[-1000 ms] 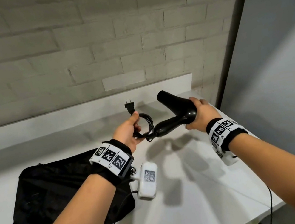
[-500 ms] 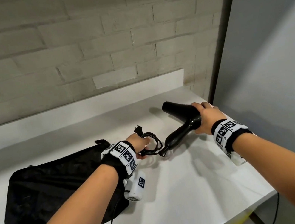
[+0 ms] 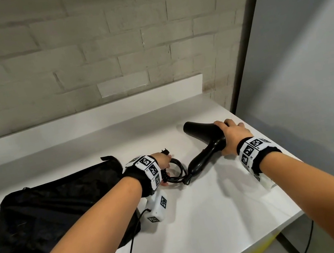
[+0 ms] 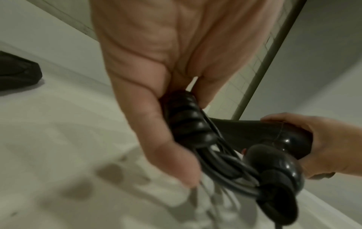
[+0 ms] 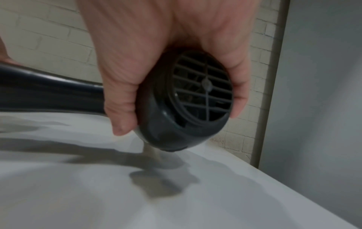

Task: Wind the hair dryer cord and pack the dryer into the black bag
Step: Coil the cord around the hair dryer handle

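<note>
The person stands at a white counter (image 3: 211,219) that runs along a pale brick wall (image 3: 81,52); both arms reach forward over it. The right hand (image 3: 231,135) grips the black hair dryer (image 3: 204,148) at its back end; in the right wrist view the fingers (image 5: 238,99) and thumb curl around the round housing, and the grille (image 5: 203,88) of the air inlet faces the camera. The nozzle of the dryer points to the far left; its handle slopes down toward the near left, and the lower tip is at the counter or just above it, I cannot tell which. The dryer is on the right part of the counter, not in the bag.

The left hand (image 3: 163,160) holds the wound cord (image 3: 175,172) as a small bundle of loops; in the left wrist view the thumb (image 4: 156,139) and fingers close on the loops, so this hand is shut around the cord. The bundle is just beside the end of the handle, and the plug (image 3: 165,151) sticks out on the far side of the left hand.

The black bag (image 3: 54,213) lies flat on the left part of the counter, partly under the left forearm; its opening cannot be seen well. Both wrists carry bands with black and white markers (image 3: 252,147); a grey panel (image 3: 320,77) stands at the right side of the counter.
</note>
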{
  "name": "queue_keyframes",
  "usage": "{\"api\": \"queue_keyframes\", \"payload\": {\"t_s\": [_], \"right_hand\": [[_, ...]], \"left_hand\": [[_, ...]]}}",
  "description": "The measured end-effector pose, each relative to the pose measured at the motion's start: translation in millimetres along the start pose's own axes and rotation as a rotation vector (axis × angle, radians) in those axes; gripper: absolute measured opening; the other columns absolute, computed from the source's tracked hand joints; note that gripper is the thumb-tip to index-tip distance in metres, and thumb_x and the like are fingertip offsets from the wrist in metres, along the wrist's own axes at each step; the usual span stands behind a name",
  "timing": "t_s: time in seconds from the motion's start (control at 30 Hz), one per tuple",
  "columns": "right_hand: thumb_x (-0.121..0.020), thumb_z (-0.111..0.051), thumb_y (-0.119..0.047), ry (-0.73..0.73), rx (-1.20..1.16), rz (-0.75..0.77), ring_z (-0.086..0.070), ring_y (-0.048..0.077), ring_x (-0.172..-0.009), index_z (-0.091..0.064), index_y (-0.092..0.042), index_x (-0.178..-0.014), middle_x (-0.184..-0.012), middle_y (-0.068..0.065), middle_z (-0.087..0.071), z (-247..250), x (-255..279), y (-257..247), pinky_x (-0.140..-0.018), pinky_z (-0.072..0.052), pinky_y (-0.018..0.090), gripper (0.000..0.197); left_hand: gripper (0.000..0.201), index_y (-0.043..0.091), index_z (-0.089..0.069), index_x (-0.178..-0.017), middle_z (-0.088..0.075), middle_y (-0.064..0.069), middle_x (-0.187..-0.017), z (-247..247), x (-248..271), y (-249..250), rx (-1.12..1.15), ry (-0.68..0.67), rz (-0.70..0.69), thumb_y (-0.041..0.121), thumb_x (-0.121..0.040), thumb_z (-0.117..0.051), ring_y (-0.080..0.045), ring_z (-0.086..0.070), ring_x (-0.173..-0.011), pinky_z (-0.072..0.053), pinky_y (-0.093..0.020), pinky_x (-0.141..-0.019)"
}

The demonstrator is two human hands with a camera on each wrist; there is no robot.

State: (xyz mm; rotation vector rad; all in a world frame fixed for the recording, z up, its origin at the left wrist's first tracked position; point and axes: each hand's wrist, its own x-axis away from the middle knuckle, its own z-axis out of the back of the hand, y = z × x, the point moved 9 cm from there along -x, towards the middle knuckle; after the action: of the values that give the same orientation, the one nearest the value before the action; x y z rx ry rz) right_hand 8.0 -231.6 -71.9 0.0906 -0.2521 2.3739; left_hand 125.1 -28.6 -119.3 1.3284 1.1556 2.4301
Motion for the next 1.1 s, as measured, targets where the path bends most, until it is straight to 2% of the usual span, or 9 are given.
{"api": "queue_keyframes", "payload": {"t_s": [0.1, 0.2, 0.23, 0.3, 0.37, 0.47, 0.67, 0.9, 1.1], "right_hand": [[-0.062, -0.073, -0.019, 0.000, 0.023, 0.027, -0.039, 0.036, -0.115, -0.018, -0.033, -0.138, -0.137, 0.004, -0.031, -3.9, 0.1, -4.6, -0.094, -0.045, 0.048, 0.095], [-0.064, -0.071, -0.017, -0.006, 0.021, 0.046, -0.038, 0.036, -0.117, -0.016, -0.033, -0.138, -0.140, 0.004, -0.027, -8.2, -0.8, -9.4, -0.095, -0.044, 0.047, 0.094], [-0.064, -0.071, -0.017, -0.012, 0.012, 0.048, -0.037, 0.036, -0.117, -0.016, -0.034, -0.138, -0.141, 0.003, -0.026, -10.3, -0.5, -10.0, -0.095, -0.044, 0.047, 0.094], [-0.065, -0.070, -0.020, -0.021, -0.011, 0.044, -0.037, 0.036, -0.117, -0.015, -0.035, -0.137, -0.141, 0.003, -0.025, -14.1, 0.2, -9.2, -0.096, -0.044, 0.048, 0.091], [-0.067, -0.068, -0.020, -0.024, -0.023, 0.041, -0.037, 0.035, -0.117, -0.015, -0.036, -0.136, -0.141, 0.003, -0.025, -15.9, 0.1, -8.0, -0.096, -0.044, 0.048, 0.088], [-0.067, -0.064, -0.017, -0.040, -0.027, 0.042, -0.037, 0.034, -0.118, -0.015, -0.036, -0.136, -0.140, 0.003, -0.025, -16.0, -1.0, -6.6, -0.095, -0.045, 0.048, 0.087], [-0.068, -0.064, -0.020, -0.026, 0.002, 0.021, -0.036, 0.034, -0.118, -0.016, -0.036, -0.136, -0.140, 0.002, -0.027, -15.6, 0.5, -6.6, -0.093, -0.043, 0.047, 0.085], [-0.071, -0.067, -0.031, -0.008, 0.091, -0.106, -0.029, 0.036, -0.123, -0.010, -0.036, -0.139, -0.142, 0.008, -0.019, -17.0, 4.7, -9.5, -0.093, -0.041, 0.044, 0.088], [-0.071, -0.063, -0.038, 0.026, 0.128, -0.102, -0.021, 0.040, -0.128, -0.026, -0.029, -0.135, -0.143, 0.011, -0.018, -10.2, 13.0, -42.2, -0.104, -0.031, 0.054, 0.075]], "left_hand": [[0.028, 0.009, -0.052, -0.084, -0.048, -0.004, -0.076, -4.7, -3.2, -8.6, -0.047, 0.012, 0.051, 0.033, -0.096, -0.044, -0.016, -0.047, -0.062, -0.040, -0.031, -0.049], [0.036, 0.011, -0.046, -0.067, -0.045, -0.002, -0.067, -5.8, -7.2, -1.5, -0.239, 0.051, -0.021, 0.029, -0.098, -0.041, -0.015, -0.045, -0.059, -0.039, -0.028, -0.053], [0.036, 0.011, -0.050, -0.069, -0.051, -0.003, -0.071, -6.7, -10.7, 3.0, -0.341, 0.051, -0.056, 0.028, -0.099, -0.038, -0.017, -0.050, -0.066, -0.041, -0.028, -0.059], [0.038, 0.005, -0.064, -0.098, -0.066, -0.010, -0.101, -2.7, -10.7, 11.5, -0.524, 0.094, -0.105, 0.029, -0.099, -0.035, -0.021, -0.058, -0.092, -0.042, -0.027, -0.080], [0.041, 0.003, -0.062, -0.109, -0.062, -0.016, -0.117, -1.4, -14.1, 12.4, -0.685, 0.097, -0.104, 0.034, -0.098, -0.037, -0.023, -0.057, -0.103, -0.040, -0.028, -0.087], [0.033, 0.011, -0.057, -0.095, -0.064, -0.013, -0.115, 1.2, -20.3, 12.7, -0.773, 0.112, -0.099, 0.041, -0.094, -0.043, -0.020, -0.052, -0.092, -0.037, -0.026, -0.079], [0.054, 0.004, -0.061, -0.108, -0.065, -0.010, -0.100, 17.2, -27.4, 17.8, -0.805, 0.258, -0.142, 0.047, -0.077, -0.067, -0.024, -0.063, -0.101, -0.042, -0.025, -0.073], [0.044, 0.006, -0.063, -0.102, -0.068, -0.011, -0.109, 11.9, -32.0, 15.3, -0.811, 0.239, -0.184, 0.043, -0.081, -0.058, -0.027, -0.063, -0.098, -0.042, -0.025, -0.071], [0.041, 0.011, -0.060, -0.087, -0.060, -0.008, -0.091, 23.1, -27.9, 13.9, -0.786, 0.188, -0.218, 0.052, -0.083, -0.052, -0.024, -0.053, -0.081, -0.040, -0.026, -0.070]]}}
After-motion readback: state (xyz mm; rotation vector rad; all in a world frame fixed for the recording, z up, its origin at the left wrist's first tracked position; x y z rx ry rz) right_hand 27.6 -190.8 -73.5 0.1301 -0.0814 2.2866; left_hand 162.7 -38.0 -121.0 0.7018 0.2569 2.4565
